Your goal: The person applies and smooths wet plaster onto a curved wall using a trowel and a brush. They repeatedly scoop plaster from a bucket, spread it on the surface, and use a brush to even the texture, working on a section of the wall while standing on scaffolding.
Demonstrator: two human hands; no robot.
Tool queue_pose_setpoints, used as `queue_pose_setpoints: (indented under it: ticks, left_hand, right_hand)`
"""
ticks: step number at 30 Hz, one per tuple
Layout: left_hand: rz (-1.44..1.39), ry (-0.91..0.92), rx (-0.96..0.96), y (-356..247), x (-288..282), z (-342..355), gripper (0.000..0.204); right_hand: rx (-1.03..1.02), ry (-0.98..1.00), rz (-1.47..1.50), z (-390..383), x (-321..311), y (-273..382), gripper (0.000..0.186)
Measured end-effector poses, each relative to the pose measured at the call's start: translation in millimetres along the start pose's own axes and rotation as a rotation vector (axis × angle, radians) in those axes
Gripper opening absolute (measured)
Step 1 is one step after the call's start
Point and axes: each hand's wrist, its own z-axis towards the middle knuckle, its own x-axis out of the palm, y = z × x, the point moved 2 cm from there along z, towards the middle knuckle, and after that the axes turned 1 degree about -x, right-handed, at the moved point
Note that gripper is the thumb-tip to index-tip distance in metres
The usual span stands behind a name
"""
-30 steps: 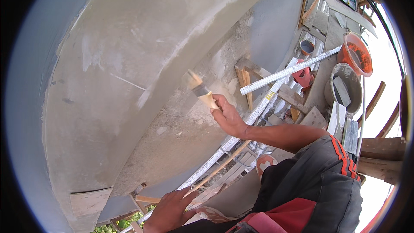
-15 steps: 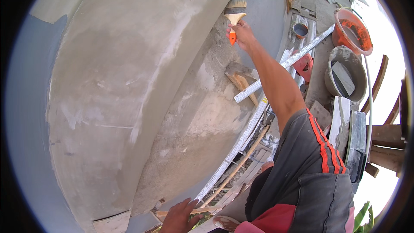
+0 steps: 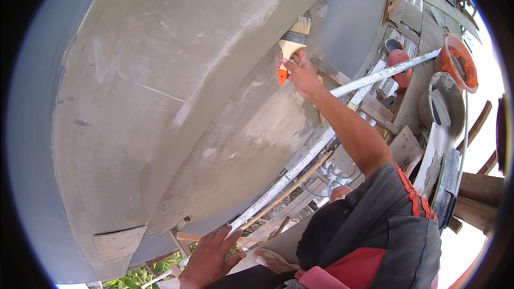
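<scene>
Grey smooth plaster (image 3: 123, 80) left of rough strip (image 3: 267, 128), my landmark. From my end: left hand (image 3: 213, 257) just below strip's lower end, fingers spread, nothing gripped; can't tell if it touches white batten (image 3: 267, 196). Brush (image 3: 292, 48) over strip's upper end, bristles up, handle pinched in right hand (image 3: 304, 76). Orange bucket (image 3: 458, 64) well right of strip. Looks like brushing step imo; next stroke calls for bristles flat along strip.
</scene>
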Motion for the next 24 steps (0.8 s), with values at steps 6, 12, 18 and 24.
queue_pose_setpoints:
  ticks: [6,12,18,24]
  left_hand:
    - [-0.03,-0.066,0.059,28.7,15.3,-46.1,0.065]
    - [-0.115,-0.149,0.121,69.4,44.0,-95.4,0.064]
    - [-0.181,-0.21,0.127,105.5,78.6,-151.7,0.065]
    - [-0.254,-0.293,0.166,125.1,103.8,-181.9,0.064]
  right_hand:
    - [0.047,0.117,0.009,-82.7,93.4,-78.3,0.04]
    - [0.107,0.23,0.04,-176.9,191.7,-155.2,0.041]
    - [0.135,0.337,-0.05,-264.2,288.4,-235.2,0.047]
    - [0.224,0.547,-0.029,-339.3,374.8,-322.0,0.047]
